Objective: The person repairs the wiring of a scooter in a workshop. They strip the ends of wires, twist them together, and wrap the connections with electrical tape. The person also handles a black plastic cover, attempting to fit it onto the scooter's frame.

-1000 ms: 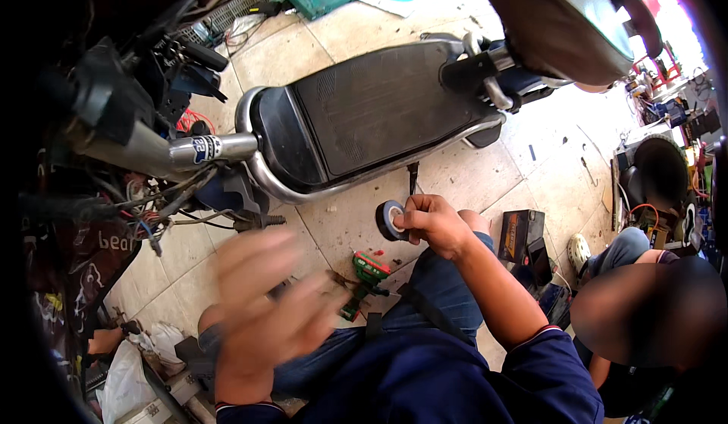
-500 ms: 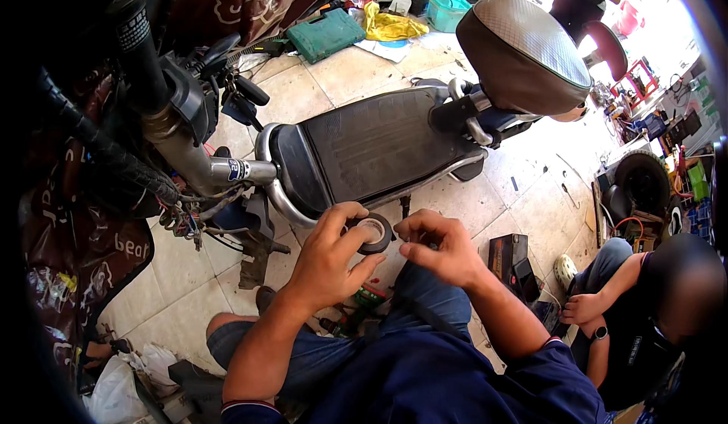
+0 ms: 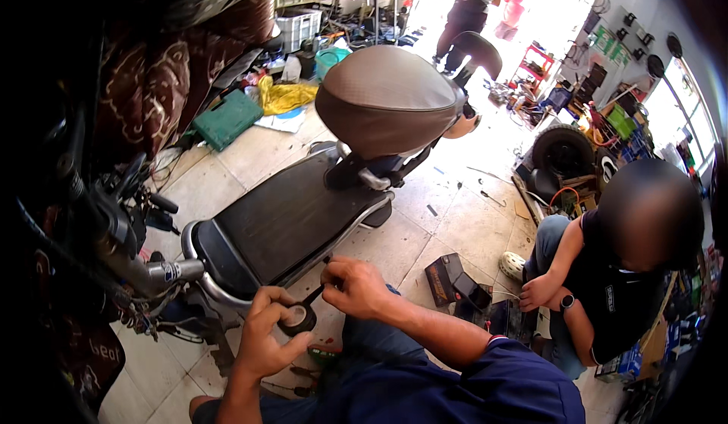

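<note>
My left hand grips a roll of black electrical tape, with fingers and thumb around it. A short black strip runs from the roll up to my right hand, whose fingertips pinch its end. Both hands are above my lap, close to the near side of an electric scooter. The scooter's flat black footboard lies just beyond them, and its padded brown seat rises behind that. At the left, the steering column stands beside a tangle of exposed wires.
A person crouches at the right with arms folded, near an open dark box. A tyre and cluttered parts line the right wall. Toward the back lie a green case and a yellow bag; another person stands by the bright doorway.
The view has swung right and up, showing more of the room. My right hand has closed on the tape's end, and a strip now stretches from the roll.
</note>
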{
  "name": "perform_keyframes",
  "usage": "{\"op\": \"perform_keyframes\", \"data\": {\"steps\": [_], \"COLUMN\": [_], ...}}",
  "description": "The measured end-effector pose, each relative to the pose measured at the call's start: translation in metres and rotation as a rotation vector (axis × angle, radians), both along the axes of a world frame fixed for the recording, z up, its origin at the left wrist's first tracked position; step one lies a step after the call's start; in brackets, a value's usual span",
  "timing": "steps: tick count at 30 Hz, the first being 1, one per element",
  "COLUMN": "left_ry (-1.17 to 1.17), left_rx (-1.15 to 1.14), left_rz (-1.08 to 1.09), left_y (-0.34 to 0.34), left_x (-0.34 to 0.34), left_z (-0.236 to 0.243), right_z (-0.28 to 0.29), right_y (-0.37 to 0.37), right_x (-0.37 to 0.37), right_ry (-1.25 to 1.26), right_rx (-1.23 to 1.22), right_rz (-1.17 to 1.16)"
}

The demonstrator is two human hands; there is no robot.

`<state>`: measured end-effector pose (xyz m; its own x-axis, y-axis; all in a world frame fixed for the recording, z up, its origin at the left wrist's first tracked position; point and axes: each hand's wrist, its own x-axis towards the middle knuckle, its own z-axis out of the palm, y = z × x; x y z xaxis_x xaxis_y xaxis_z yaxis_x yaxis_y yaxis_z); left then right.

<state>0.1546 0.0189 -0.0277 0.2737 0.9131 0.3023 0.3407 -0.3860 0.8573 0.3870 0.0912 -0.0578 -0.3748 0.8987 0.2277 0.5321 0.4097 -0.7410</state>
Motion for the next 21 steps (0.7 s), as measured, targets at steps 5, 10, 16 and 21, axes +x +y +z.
{"op": "perform_keyframes", "data": {"steps": [5,10,16,21], "left_ry": [-0.049,-0.002,0.024,0.056], "left_rx": [-0.095,-0.13,-0.2,-0.174], "left_rz": [-0.022,-0.044,-0.1,-0.184], "left_y": [0.003,0.0,-0.003,0.003], "left_x": [-0.013,-0.017,-0.009,-0.011], "left_z": [-0.004,0.009,0.018,0.009], "right_z": [-0.016,-0.003,0.004,-0.005], "right_y": [0.0,-0.011,-0.013,-0.018], "right_x": [0.016,0.02,0.008,0.013], "right_ry": [0.475,0.582,0.264,0.354], "right_rx": [-0.659,-0.812,-0.645,-0.632], "right_rz": [0.326,0.66,0.508,0.379]}}
